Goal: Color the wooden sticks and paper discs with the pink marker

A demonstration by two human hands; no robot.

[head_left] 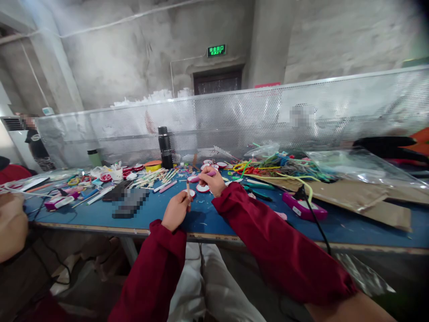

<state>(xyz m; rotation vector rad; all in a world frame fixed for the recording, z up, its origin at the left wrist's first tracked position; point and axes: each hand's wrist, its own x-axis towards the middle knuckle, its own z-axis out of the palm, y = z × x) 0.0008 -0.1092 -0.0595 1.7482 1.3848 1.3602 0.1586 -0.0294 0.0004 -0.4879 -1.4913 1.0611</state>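
Note:
My left hand [176,210] is closed in a pinch on a thin brown stick [188,188] held upright above the blue table [234,221]. My right hand [211,180] is wrapped round a pink pen-shaped tool [204,176] that points left toward the stick's top. Both arms wear dark red sleeves. Small red-and-white round pieces [202,188] lie on the table just under and behind my hands.
A black bottle [165,147] stands behind, beside a yellow tape roll [153,166]. Coloured cords [278,165] and cardboard [351,194] lie right, a pink device with black cable [304,208] near. Sticks and clutter spread left; another person's hand [11,226] is at far left. A perforated metal screen [234,118] backs the table.

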